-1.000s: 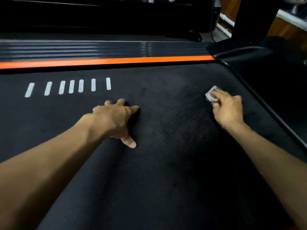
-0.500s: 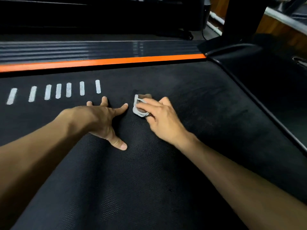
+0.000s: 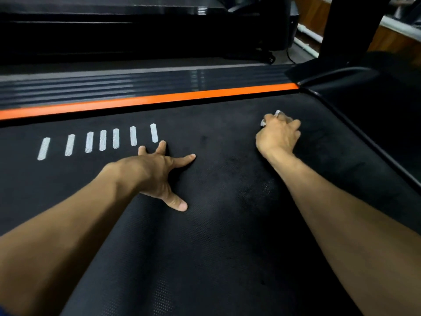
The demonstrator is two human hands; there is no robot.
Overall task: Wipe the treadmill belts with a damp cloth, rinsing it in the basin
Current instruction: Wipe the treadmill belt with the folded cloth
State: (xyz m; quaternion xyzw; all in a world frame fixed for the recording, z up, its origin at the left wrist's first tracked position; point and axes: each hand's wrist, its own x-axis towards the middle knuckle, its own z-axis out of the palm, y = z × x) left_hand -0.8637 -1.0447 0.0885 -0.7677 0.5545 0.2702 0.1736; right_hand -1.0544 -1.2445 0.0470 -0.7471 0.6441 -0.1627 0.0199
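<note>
The left hand [image 3: 157, 169] lies flat on the belt [image 3: 216, 247], fingers spread, just before the row of marks [image 3: 102, 140]; the right hand [image 3: 279, 135] sits on the belt well to its right, over the cloth [image 3: 277, 114], near the belt's right edge; the stripe [image 3: 145, 101] runs behind both; the rail [image 3: 136, 82] lies behind the stripe.
</note>
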